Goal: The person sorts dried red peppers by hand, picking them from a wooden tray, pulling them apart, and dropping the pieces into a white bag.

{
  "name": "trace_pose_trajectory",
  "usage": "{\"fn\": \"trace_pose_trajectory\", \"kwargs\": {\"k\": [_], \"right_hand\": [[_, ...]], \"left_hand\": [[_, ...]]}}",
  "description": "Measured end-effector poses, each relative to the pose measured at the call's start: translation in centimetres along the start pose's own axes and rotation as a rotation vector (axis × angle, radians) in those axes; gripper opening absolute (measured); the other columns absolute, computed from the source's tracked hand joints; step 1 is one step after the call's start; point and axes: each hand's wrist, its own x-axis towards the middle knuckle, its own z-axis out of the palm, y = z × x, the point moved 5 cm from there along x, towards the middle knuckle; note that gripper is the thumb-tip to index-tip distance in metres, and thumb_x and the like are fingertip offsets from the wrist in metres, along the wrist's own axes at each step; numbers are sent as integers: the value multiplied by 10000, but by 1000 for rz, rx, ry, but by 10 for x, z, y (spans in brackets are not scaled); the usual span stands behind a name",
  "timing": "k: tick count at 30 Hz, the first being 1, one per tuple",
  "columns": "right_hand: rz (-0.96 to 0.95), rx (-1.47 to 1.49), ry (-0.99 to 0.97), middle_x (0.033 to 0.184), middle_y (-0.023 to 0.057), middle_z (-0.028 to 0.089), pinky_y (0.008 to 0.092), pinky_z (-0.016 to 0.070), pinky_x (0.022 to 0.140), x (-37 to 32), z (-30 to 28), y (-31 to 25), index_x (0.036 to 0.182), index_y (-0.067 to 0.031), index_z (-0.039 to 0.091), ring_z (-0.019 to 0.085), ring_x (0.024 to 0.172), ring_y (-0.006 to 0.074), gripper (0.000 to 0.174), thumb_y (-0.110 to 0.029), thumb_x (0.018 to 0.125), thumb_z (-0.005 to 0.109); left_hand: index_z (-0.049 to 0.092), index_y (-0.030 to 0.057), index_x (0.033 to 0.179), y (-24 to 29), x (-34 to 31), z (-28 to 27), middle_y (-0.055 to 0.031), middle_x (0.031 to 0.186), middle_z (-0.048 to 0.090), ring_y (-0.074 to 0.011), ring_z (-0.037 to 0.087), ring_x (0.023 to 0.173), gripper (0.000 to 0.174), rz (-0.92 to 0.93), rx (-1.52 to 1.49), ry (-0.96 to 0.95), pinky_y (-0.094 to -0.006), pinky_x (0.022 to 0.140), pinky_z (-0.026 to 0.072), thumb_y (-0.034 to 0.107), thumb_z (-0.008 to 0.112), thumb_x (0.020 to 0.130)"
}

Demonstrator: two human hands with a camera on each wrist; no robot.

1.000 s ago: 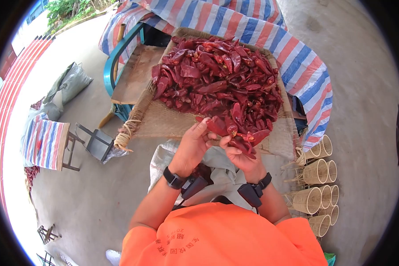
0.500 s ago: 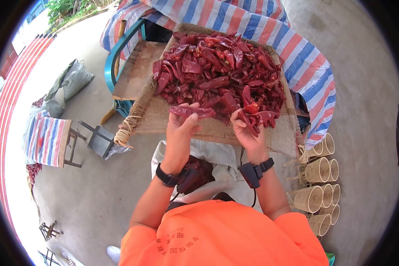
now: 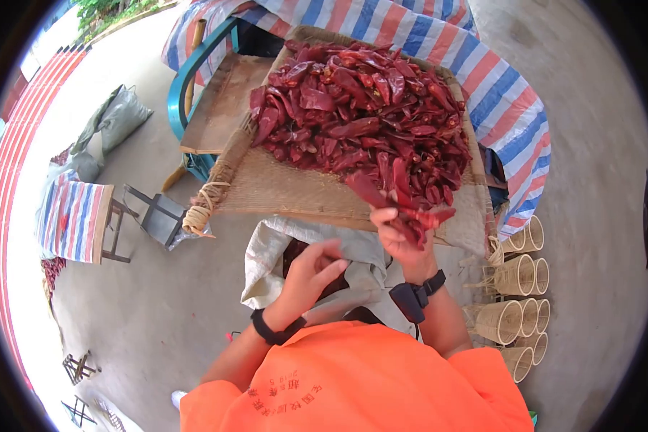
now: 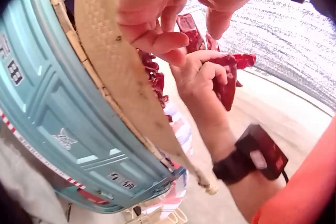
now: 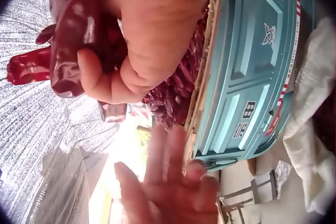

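My right hand (image 3: pixel 405 241) grips a small bunch of dried red chili peppers (image 5: pixel 81 29) at the near edge of a woven tray (image 3: pixel 288 187). Its thumb and fingers curl round them, and their ends stick out to several sides. A broad heap of red chilies (image 3: pixel 360 108) covers most of the tray. Lower and nearer the body, my left hand (image 3: pixel 309 277) hovers over an open white sack (image 3: pixel 263 270), holding nothing, its fingers loosely bent. Dark red chilies (image 3: pixel 293 253) show inside the sack, partly hidden behind that hand.
The tray rests on a teal vehicle's bed (image 4: pixel 79 113). A striped tarp (image 3: pixel 504 108) drapes behind it. Wicker stools (image 3: pixel 515 273) line the floor at right; a dark chair (image 3: pixel 158 219) and a cloth-covered stool (image 3: pixel 75 219) stand at left.
My left hand has let go of the chili it held and dropped from the tray's edge to above the sack. The right hand still grips its bunch and has come slightly nearer the body.
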Motion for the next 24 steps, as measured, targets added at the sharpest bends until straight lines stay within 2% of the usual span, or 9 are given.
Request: {"fn": "trace_pose_trajectory", "kwargs": {"k": [1,4,5,8,11,14,20,21,24], "right_hand": [[28,-76,-4,1216,133,576,327,473,648,-1,-2,6,1304,-51,530,511,922,220,449,-192,885,609],[92,-199,11,1236,132,556,323,493,669,-5,1,29,1364,-66,460,517,897,204,501,-204,902,596],[102,-270,23,1244,130,547,314,500,670,-7,-2,34,1387,-73,431,527,880,196,518,-213,913,588],[109,-324,25,1240,129,549,293,507,666,-14,-6,36,1350,-67,456,550,848,195,479,-233,921,592],[61,-393,59,1225,134,560,293,525,685,-18,-12,32,1298,-58,486,576,848,197,437,-240,920,611],[10,-470,182,1200,140,574,299,543,705,-21,-21,25,1162,-62,524,602,840,206,324,-241,915,635],[15,-482,116,1084,166,615,342,570,693,-28,-13,12,959,-83,509,651,812,239,214,-194,889,678],[-9,-502,110,1053,169,619,343,573,679,-30,-12,9,967,-79,513,655,804,242,205,-182,890,673],[-85,-569,79,986,168,628,345,581,649,-34,-8,8,988,-66,524,666,781,245,171,-139,893,647]], "left_hand": [[550,28,1265,11,6,1,-56,1095,631,-84,567,791,406,28,-146,36,-233,746,467,141,682,898],[542,66,1265,43,19,4,17,880,615,-51,539,792,376,169,-265,58,-198,652,406,176,665,927],[563,78,1205,59,18,7,8,909,629,-40,548,805,292,206,-388,0,-188,609,360,148,649,935],[566,65,1129,64,15,14,-14,935,635,-75,575,830,194,245,-488,-45,-208,665,411,89,619,944],[560,46,1087,49,10,16,-49,957,647,-130,600,876,166,420,-358,-25,-253,758,463,16,607,931],[614,26,1025,68,-4,8,-77,1051,631,-146,613,937,159,528,-232,-8,-273,783,496,-57,616,889],[635,27,1010,63,-28,-18,-85,1026,629,-112,591,778,188,473,187,-56,-237,658,483,-64,652,847],[611,41,1055,49,-29,-20,-85,1095,617,-142,619,859,267,440,219,-109,-252,712,492,-57,688,818],[617,70,1110,19,-27,-18,-50,1035,592,-80,564,716,315,266,246,-64,-223,615,464,-46,689,826]]}}
